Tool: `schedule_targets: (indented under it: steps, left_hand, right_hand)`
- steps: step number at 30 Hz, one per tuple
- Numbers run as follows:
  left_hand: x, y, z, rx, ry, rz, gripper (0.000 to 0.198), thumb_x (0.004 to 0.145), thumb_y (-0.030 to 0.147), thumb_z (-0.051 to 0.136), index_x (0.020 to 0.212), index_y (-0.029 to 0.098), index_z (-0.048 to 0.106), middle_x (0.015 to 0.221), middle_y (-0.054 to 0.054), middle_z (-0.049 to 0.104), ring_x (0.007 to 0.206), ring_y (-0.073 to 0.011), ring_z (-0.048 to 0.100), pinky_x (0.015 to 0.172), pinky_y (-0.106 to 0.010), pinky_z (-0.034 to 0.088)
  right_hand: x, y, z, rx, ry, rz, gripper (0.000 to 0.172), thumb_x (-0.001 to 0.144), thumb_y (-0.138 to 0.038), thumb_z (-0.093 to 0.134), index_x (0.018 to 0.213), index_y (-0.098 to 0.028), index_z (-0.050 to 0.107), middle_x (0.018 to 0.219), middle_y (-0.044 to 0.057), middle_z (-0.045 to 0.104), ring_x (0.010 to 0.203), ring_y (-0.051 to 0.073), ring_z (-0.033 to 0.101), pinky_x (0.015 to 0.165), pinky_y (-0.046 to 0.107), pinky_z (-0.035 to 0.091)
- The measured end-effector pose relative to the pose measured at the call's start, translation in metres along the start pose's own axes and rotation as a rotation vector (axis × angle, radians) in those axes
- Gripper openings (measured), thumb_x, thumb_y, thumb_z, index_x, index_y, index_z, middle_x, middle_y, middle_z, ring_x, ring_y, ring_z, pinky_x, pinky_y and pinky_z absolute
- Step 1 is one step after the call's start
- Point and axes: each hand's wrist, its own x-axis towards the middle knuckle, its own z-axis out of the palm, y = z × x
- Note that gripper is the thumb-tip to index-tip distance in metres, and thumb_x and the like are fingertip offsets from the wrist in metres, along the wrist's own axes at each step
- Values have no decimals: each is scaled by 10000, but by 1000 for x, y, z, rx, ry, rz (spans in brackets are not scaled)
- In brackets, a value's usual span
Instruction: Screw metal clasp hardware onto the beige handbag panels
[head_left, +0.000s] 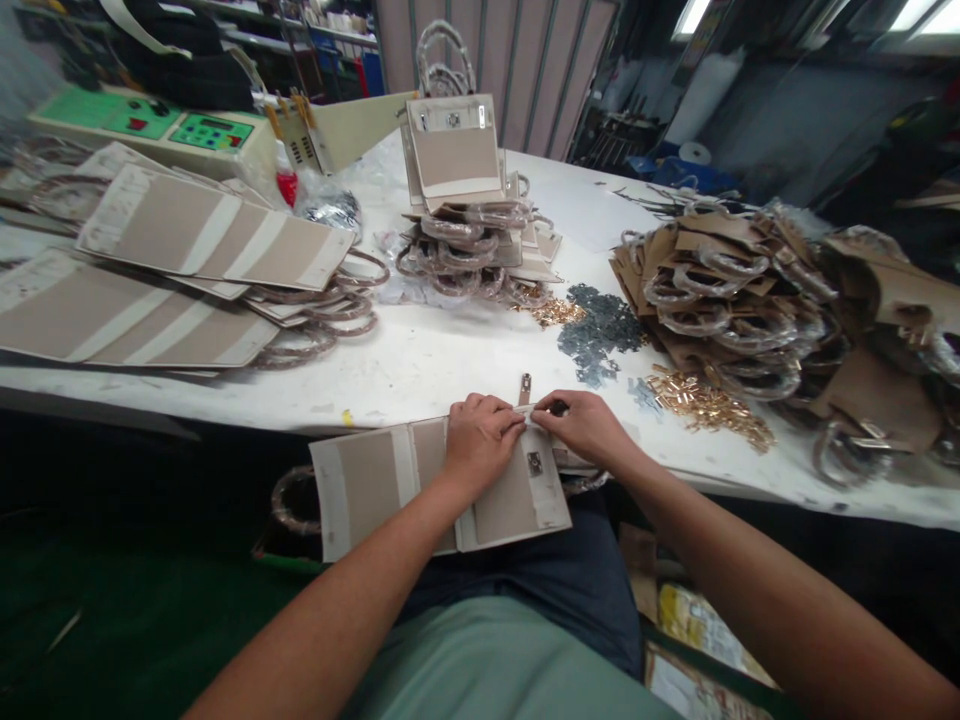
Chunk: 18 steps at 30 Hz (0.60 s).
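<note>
An unfolded beige handbag panel (369, 480) with pale strips lies across my lap and the table's front edge, wrapped handles showing at both ends. My left hand (481, 438) rests on its upper part, fingers bent and closed against the edge. Close by, my right hand (583, 424) pinches at the same edge, thumb and fingertips together; whatever small piece they hold is too small to make out. A square metal fitting (535, 463) sits in the panel below my right hand. Just beyond the fingertips a small brown strap with a metal piece (526, 386) sticks up.
Gold metal pieces (709, 405) and dark flat plates (600, 330) lie in heaps on the white table (420, 365). Stacked bag panels (217, 225) stand left, more bags (454, 150) at the back, and brown pieces with wrapped handles (720, 270) right. A green-panelled machine (150, 125) is behind.
</note>
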Motion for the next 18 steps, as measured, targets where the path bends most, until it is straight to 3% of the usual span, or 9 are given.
schedule_targets:
  steps: [4, 8, 13, 18]
  left_hand:
    - [5, -4, -1, 9, -27, 10, 81, 949, 316, 749, 986, 293, 817, 1160, -27, 757, 1116, -265, 590, 920, -466, 425]
    - [7, -5, -2, 0, -32, 6, 75, 949, 311, 750, 983, 303, 817, 1207, -20, 753, 1147, -270, 596, 922, -471, 428]
    - [8, -4, -3, -13, -49, 5, 95, 967, 328, 733, 997, 314, 823, 1176, -15, 769, 1133, -267, 598, 898, -466, 427]
    - [9, -6, -1, -25, -69, -12, 115, 978, 337, 718, 1017, 305, 822, 1198, -27, 764, 1139, -270, 584, 923, -472, 416]
  right_hand:
    - [2, -19, -23, 599, 257, -27, 279, 887, -474, 791, 820, -214, 717, 560, -48, 589, 480, 132, 516, 490, 257, 420]
    - [17, -30, -16, 1146, 432, -134, 449, 842, -456, 845, 675, -228, 495, 558, -83, 497, 426, 89, 448, 424, 224, 408]
    - [37, -18, 8, 1362, 520, -28, 473, 806, -436, 826, 646, -226, 434, 547, -97, 417, 419, 72, 388, 405, 210, 396]
    - [43, -10, 14, 1404, 552, 44, 476, 791, -456, 804, 649, -230, 410, 554, -107, 354, 414, 64, 337, 386, 202, 359]
